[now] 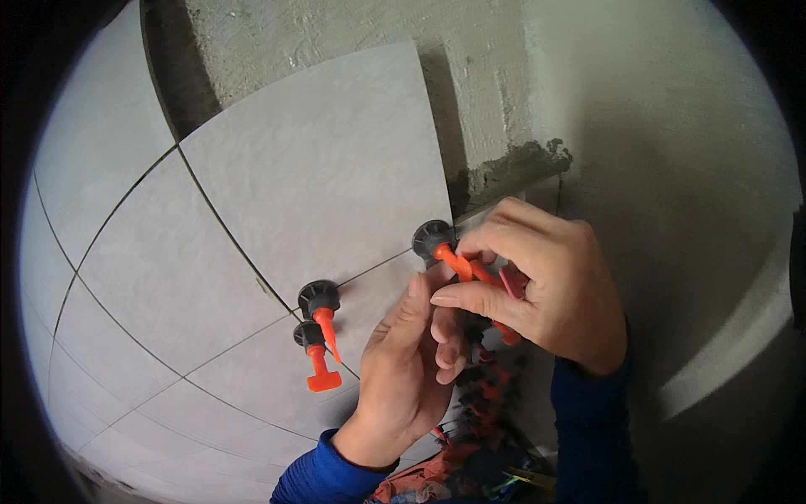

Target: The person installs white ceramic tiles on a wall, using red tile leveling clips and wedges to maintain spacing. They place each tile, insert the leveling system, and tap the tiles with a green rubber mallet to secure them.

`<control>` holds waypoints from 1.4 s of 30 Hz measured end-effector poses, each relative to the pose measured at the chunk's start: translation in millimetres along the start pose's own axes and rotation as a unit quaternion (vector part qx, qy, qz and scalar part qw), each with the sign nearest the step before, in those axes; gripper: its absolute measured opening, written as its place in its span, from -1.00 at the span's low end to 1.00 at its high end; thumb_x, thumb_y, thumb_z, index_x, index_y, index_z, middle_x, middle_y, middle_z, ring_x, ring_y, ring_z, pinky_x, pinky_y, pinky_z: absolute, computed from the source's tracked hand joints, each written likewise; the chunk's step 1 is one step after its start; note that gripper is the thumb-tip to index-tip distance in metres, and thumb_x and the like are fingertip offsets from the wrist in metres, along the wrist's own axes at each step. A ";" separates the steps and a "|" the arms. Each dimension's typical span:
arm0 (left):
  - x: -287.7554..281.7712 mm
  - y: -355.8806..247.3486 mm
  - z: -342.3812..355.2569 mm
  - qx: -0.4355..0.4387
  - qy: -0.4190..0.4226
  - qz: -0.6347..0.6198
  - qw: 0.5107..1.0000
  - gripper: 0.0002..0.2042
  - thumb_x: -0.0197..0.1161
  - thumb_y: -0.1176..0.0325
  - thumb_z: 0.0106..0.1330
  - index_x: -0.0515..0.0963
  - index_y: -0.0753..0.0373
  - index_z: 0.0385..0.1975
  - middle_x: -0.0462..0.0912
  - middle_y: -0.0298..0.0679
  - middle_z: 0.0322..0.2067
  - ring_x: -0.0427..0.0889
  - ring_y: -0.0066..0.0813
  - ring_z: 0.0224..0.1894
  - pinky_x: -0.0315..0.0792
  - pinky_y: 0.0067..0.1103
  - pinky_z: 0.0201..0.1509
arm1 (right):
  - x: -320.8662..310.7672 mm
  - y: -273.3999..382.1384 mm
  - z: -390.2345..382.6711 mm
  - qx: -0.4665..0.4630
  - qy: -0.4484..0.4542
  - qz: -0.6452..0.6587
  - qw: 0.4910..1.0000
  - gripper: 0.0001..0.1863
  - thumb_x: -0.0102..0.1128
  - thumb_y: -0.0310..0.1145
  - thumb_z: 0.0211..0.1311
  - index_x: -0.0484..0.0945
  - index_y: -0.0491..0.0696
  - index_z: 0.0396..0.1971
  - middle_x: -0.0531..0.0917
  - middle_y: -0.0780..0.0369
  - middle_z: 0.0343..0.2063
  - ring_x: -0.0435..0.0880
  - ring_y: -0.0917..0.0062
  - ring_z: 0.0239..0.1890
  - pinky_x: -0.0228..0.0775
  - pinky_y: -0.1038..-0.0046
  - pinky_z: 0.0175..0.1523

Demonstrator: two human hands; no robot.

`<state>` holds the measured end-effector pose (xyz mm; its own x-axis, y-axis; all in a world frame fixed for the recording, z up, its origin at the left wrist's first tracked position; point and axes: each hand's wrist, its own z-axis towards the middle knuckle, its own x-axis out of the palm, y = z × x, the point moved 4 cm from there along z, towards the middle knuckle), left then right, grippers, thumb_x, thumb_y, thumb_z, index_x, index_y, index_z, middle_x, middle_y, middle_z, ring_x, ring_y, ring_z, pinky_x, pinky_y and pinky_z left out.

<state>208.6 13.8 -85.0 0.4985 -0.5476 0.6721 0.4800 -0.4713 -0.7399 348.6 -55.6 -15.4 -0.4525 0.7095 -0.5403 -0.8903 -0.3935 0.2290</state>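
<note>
Ahead of me, a black round-capped tile leveler [431, 238] with an orange handle sits at a tile joint. My right hand [537, 281] is closed around orange tile leveler parts [481, 273] just beside it, and a flat red piece [513, 281] shows between its fingers. Close below, my left hand [407, 357] has its thumb and curled fingers drawn together near the right fingertips; what they hold is hidden. Farther left, an upper tile leveler [320, 300] and a lower tile leveler [316, 359] sit by the joint where tile corners meet.
Large pale grey tiles [311, 168] cover the surface at left, with dark joints between them. Rough mortar [520, 164] and bare grey wall [672, 185] lie beyond their right edge. Below my hands are several blurred orange and black levelers [491, 395] and reddish cloth [420, 481].
</note>
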 end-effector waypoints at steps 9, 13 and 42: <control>2.3 5.4 11.2 -0.045 0.060 -0.170 0.983 -0.72 0.01 0.10 0.73 0.52 0.12 -0.16 0.40 -0.52 -0.51 0.27 -0.76 -0.60 0.16 -0.75 -0.59 | -3.0 0.4 9.7 0.106 0.007 -0.045 0.993 -0.23 0.69 -0.06 0.02 0.65 -0.26 0.15 0.65 0.22 -0.49 0.57 0.51 -0.55 0.46 0.42 -0.34; 2.4 2.6 18.2 -0.064 0.158 -0.237 0.957 -0.70 0.02 0.00 0.71 0.51 0.09 -0.11 0.39 -0.57 -0.51 0.28 -0.77 -0.57 0.18 -0.72 -0.55 | 0.0 -3.2 18.4 0.175 0.103 0.031 0.979 -0.24 0.59 -0.11 0.15 0.59 -0.33 0.22 0.62 0.25 -0.55 0.52 0.60 -0.52 0.40 0.46 -0.35; 9.3 18.9 45.1 -0.101 0.260 -0.397 0.874 -0.77 0.10 0.21 0.69 0.55 0.24 0.04 0.49 -0.48 -0.49 0.21 -0.76 -0.66 0.12 -0.71 -0.62 | 0.1 21.7 34.2 0.229 0.161 0.006 0.960 -0.75 0.33 -0.39 0.09 0.50 -0.28 -0.47 0.58 0.18 -0.60 0.54 0.60 -0.52 0.43 0.40 -0.39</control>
<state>254.8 30.9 -91.6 -0.3555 -0.2074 0.9114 0.3620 -0.9295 -0.0704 327.6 -44.1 17.2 -0.4900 0.4594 -0.7408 -0.8470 -0.0499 0.5293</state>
